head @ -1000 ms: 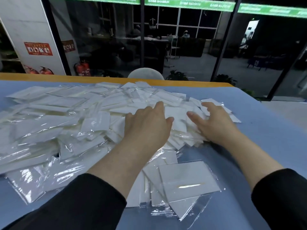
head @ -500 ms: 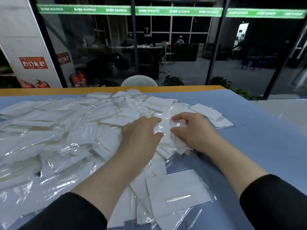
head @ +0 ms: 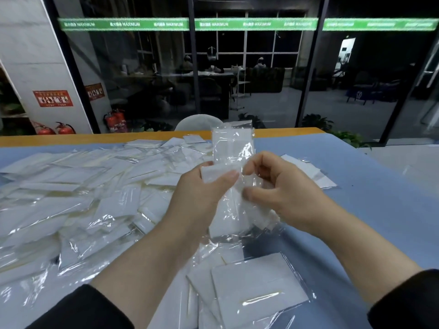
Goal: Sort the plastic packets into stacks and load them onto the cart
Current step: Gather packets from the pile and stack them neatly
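1. head view: blue worktop (head: 356,198), loose packets (head: 83,198) heaped left of the hands.
2. small bundle (head: 234,184) raised between both hands, long axis upright.
3. left hand (head: 204,195) and right hand (head: 282,193) both grip it; neither nearer.

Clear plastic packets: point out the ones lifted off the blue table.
The bunch of clear plastic packets gripped between both hands; all others lie on the table.

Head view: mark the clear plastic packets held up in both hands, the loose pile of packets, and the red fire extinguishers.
Clear plastic packets held up (head: 232,144), head view, upper white panel.
Loose pile of packets (head: 78,186), head view, middle of heap.
Red fire extinguishers (head: 64,129), head view, one cylinder's body.
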Motion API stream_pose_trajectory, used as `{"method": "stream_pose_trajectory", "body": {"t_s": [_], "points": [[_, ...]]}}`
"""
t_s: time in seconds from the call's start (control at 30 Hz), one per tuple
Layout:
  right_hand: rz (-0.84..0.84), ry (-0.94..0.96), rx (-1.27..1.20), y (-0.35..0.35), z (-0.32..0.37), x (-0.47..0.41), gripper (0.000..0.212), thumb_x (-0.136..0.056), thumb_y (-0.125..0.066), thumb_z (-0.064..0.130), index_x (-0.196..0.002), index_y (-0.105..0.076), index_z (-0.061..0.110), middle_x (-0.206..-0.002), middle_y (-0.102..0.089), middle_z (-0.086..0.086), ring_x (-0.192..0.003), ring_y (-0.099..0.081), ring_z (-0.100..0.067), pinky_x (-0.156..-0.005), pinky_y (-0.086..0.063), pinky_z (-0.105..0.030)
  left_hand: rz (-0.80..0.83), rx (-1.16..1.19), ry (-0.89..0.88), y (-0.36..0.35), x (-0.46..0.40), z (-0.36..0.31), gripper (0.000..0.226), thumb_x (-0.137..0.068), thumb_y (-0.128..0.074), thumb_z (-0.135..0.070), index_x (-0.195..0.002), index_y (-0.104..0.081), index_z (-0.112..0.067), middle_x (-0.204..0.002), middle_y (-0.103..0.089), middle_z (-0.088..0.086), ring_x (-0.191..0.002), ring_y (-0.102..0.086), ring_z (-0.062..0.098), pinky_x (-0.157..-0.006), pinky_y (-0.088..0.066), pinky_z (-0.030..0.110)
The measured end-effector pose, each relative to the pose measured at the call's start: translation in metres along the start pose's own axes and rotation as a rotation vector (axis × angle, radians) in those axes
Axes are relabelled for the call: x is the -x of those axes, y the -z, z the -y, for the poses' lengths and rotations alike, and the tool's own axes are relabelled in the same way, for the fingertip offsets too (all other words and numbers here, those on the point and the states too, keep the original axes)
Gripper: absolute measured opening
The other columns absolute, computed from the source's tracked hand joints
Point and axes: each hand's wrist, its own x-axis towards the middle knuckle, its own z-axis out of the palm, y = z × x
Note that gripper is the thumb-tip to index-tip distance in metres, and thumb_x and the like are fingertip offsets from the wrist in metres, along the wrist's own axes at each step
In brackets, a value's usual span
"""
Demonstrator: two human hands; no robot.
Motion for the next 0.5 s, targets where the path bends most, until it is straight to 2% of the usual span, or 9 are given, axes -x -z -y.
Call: {"method": "stream_pose_trajectory", "body": {"t_s": [0.07,0.17,0.2,0.27,0.3,0.37,0.43,0.5], "points": [[-0.033,0.006,-0.074,-0.005,-0.001,-0.001,0.041,-0.085,-0.077,0.009,-0.108,-0.053,0.033,-0.089,-0.056,-0.002,-0.072,-0.053,-0.016,-0.066,-0.051,-0.043,-0.032,0.005,-0.058,0.002,0.001,0.0,0.012,-0.092,-0.074,-0.021,-0.104,-0.074,-0.017,-0.094,-0.079,0.006,-0.089,-0.076,0.031,-0.084,-0.059,0.059],[-0.145,0.041,-0.119,0.001,-0.002,-0.002,0.059,-0.09,-0.071,0.027,-0.135,-0.037,0.044,-0.103,-0.068,0.007,-0.095,-0.066,-0.018,-0.087,-0.056,-0.04,-0.091,-0.084,-0.268,0.005,-0.001,-0.006,0.008,-0.092,-0.075,-0.023,-0.099,-0.072,-0.024,-0.089,-0.078,-0.004,-0.084,-0.076,0.018,-0.081,-0.062,0.046],[-0.153,0.066,-0.087,0.004,-0.002,-0.002,0.057,-0.092,-0.066,0.033,-0.139,-0.035,0.045,-0.108,-0.068,0.01,-0.102,-0.066,-0.016,-0.092,-0.053,-0.038,-0.09,-0.112,-0.323,0.005,-0.001,-0.007,0.012,-0.091,-0.076,-0.024,-0.101,-0.071,-0.027,-0.089,-0.078,-0.009,-0.082,-0.075,0.012,-0.077,-0.062,0.038],[-0.122,0.115,-0.006,0.006,-0.002,-0.002,0.042,-0.099,-0.057,0.032,-0.137,-0.043,0.044,-0.112,-0.066,0.014,-0.11,-0.062,-0.012,-0.097,-0.049,-0.034,-0.054,-0.168,-0.35,0.005,0.0,-0.006,0.022,-0.088,-0.078,-0.023,-0.104,-0.065,-0.033,-0.09,-0.075,-0.018,-0.08,-0.072,0.004,-0.071,-0.061,0.028],[-0.089,0.125,0.028,0.007,-0.002,-0.002,0.034,-0.102,-0.053,0.026,-0.131,-0.05,0.044,-0.11,-0.065,0.016,-0.108,-0.062,-0.009,-0.096,-0.049,-0.03,-0.036,-0.203,-0.326,0.004,0.0,-0.004,0.026,-0.087,-0.079,-0.024,-0.103,-0.062,-0.035,-0.091,-0.074,-0.019,-0.081,-0.071,0.003,-0.072,-0.061,0.029],[0.015,0.106,0.095,0.005,-0.003,0.001,0.033,-0.104,-0.05,0.016,-0.116,-0.057,0.046,-0.101,-0.065,0.019,-0.099,-0.061,-0.006,-0.089,-0.049,-0.022,-0.031,-0.26,-0.265,0.003,0.0,0.001,0.026,-0.086,-0.08,-0.028,-0.103,-0.062,-0.036,-0.095,-0.074,-0.014,-0.087,-0.072,0.01,-0.079,-0.062,0.044],[0.123,0.079,0.147,0.003,-0.003,0.003,0.029,-0.104,-0.051,0.017,-0.109,-0.06,0.045,-0.096,-0.064,0.02,-0.09,-0.061,-0.005,-0.081,-0.049,-0.017,-0.054,-0.239,-0.232,0.003,0.0,0.002,0.021,-0.088,-0.078,-0.029,-0.103,-0.065,-0.035,-0.096,-0.075,-0.011,-0.089,-0.073,0.015,-0.083,-0.06,0.053],[0.139,0.054,0.117,0.002,-0.003,0.004,0.024,-0.1,-0.061,0.024,-0.112,-0.061,0.044,-0.099,-0.065,0.019,-0.092,-0.063,-0.004,-0.081,-0.049,-0.015,-0.082,-0.155,-0.226,0.003,-0.001,0.0,0.015,-0.091,-0.075,-0.025,-0.101,-0.067,-0.033,-0.094,-0.076,-0.011,-0.088,-0.074,0.014,-0.084,-0.06,0.052]]}}
